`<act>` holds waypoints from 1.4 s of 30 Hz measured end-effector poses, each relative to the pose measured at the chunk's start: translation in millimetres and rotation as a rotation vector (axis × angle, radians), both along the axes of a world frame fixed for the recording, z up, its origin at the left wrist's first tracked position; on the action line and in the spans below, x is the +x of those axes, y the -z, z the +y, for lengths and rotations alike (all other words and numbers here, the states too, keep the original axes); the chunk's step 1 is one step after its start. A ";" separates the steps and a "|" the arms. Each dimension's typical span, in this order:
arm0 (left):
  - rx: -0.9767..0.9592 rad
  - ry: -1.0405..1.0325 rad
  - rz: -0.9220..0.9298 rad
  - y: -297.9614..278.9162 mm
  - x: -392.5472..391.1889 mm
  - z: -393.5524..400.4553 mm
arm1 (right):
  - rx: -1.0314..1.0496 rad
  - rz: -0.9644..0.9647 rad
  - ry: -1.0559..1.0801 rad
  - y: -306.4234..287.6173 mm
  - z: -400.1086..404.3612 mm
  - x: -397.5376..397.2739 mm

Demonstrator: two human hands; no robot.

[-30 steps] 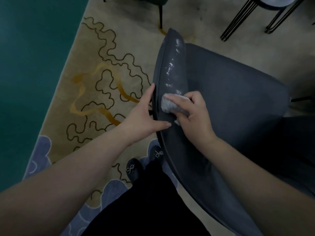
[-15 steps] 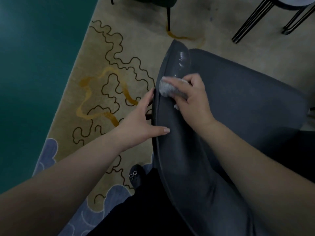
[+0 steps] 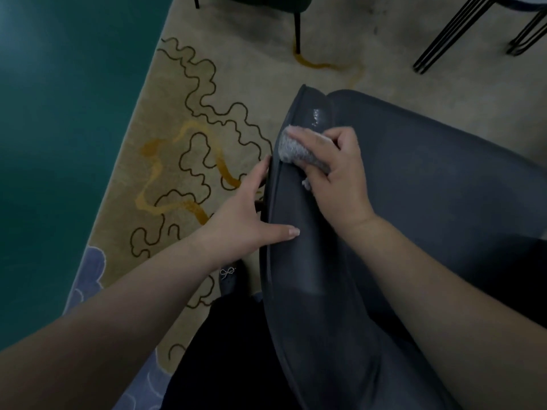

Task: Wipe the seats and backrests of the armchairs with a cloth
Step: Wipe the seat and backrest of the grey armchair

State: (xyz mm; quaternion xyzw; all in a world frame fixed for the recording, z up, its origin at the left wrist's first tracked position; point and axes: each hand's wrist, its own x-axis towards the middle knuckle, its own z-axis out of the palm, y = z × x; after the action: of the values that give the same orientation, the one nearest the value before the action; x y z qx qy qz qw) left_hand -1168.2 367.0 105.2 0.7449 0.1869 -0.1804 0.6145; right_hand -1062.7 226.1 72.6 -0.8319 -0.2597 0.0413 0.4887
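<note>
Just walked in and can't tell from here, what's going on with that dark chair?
A person is wiping a dark grey armchair. The right hand presses a bunched grey cloth against the top edge of the backrest, and a wet sheen shows just beyond it. The left hand steadies the backrest from the outer side, thumb laid across its edge.

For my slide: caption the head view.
Right hand wipes armchair backrest with grey cloth; left hand steadies it.

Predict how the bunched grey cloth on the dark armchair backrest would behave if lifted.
The grey cloth probably flops: it bunches under the right hand, a corner dangling. Likely light, since fingers alone hold it. Possibly damp: wet sheen on the backrest.
</note>
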 end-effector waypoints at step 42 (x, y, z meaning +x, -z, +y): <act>0.086 -0.068 -0.040 9.1 36.3 -6.2 | -0.067 0.167 -0.288 -20.3 2.9 41.7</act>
State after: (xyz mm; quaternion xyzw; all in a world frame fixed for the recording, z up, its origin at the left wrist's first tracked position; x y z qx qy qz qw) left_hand -1131.9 360.8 96.1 0.7673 0.2076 -0.1364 0.5912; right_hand -1021.0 229.0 92.8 -0.7956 -0.3333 0.1887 0.4694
